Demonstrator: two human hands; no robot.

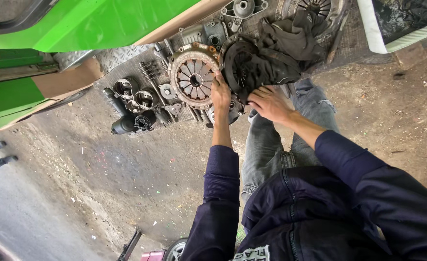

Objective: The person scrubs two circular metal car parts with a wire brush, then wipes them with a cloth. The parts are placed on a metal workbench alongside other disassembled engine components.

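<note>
Plainly rusty, the round clutch plate (pixel 192 77) has the left hand (pixel 220 94) gripping its rim; right hand (pixel 269 103) rests open.

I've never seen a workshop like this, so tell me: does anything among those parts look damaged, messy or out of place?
The round clutch cover by the left hand is brown with rust. A dark greasy rag lies crumpled over the black disc above the right hand. The other metal parts are scattered loosely over the checker plate.
</note>
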